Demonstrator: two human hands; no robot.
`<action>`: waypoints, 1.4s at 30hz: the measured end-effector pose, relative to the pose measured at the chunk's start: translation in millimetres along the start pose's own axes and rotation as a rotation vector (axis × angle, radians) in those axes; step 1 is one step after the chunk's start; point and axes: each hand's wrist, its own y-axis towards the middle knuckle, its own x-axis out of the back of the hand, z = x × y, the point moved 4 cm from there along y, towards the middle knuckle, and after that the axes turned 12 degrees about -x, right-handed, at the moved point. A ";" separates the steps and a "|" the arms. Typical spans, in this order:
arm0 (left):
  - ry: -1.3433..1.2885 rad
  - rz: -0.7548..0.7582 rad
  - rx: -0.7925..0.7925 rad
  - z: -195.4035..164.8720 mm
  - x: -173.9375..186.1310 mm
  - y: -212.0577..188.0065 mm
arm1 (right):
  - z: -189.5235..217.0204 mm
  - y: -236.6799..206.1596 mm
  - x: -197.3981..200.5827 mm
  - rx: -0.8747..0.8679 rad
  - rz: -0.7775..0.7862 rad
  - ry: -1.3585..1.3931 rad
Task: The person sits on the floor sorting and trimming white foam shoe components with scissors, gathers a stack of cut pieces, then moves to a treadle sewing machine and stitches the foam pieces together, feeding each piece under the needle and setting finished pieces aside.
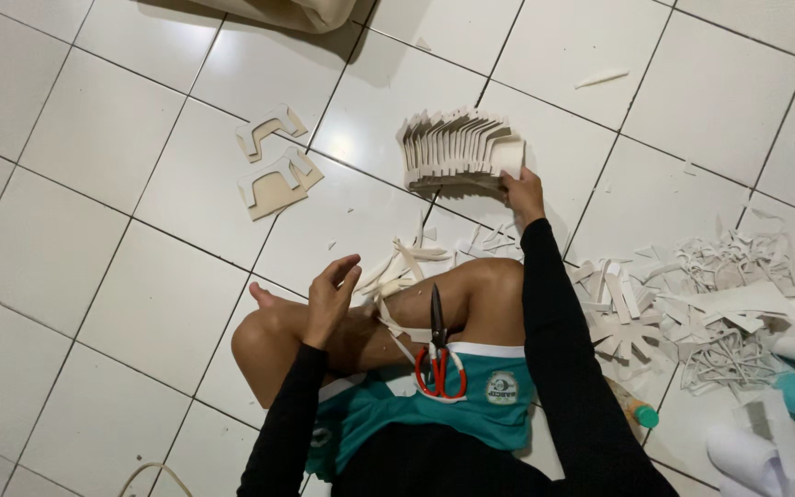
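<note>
I see the right hand (pixel 524 191) reaching far out, arm straight, pinching the right end of a fanned stack of cut-outs (pixel 457 152) on the floor tile (pixel 103 147). Looks light, stiff-ish board, loose sheets likely to slide; best clamped across the edges. Left hand (pixel 331 296) empty, fingers slack, resting by the knee; scissors (pixel 437 354) on lap

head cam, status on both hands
Right hand gripping fanned stack of cutouts on floor. Left hand empty, open above knee. Red-handled scissors rest on thigh.
</note>
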 end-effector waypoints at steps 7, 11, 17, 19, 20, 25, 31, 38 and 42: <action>0.312 -0.041 -0.125 -8.5 35.9 56.9 | 0.8 2.9 0.6 0.134 -0.311 -0.329; 0.605 -0.180 -0.262 6.9 61.6 120.4 | 8.5 -36.0 14.2 0.331 -0.469 -0.194; 1.111 -0.169 -0.388 47.2 93.2 208.4 | -15.6 -145.8 -29.2 0.394 -0.193 -0.282; 1.230 -0.164 -0.407 58.5 98.3 222.0 | -39.6 -163.0 -53.2 0.236 -0.060 -0.135; 1.290 -0.161 -0.417 61.6 100.4 227.3 | -47.7 -168.5 -63.2 0.257 0.001 -0.115; 1.295 0.058 -0.321 68.0 113.2 229.1 | -78.4 -170.4 -110.6 0.160 0.209 -0.038; 0.652 -0.080 -0.474 -1.2 79.7 155.9 | -27.0 -189.7 -157.5 0.452 0.282 -0.190; 0.144 -0.278 -0.345 -101.7 33.5 29.4 | 26.6 -217.1 -174.0 0.260 0.399 -0.085; -0.014 -0.300 -0.286 -120.7 32.4 2.4 | 44.7 -246.6 -154.7 0.357 0.418 -0.051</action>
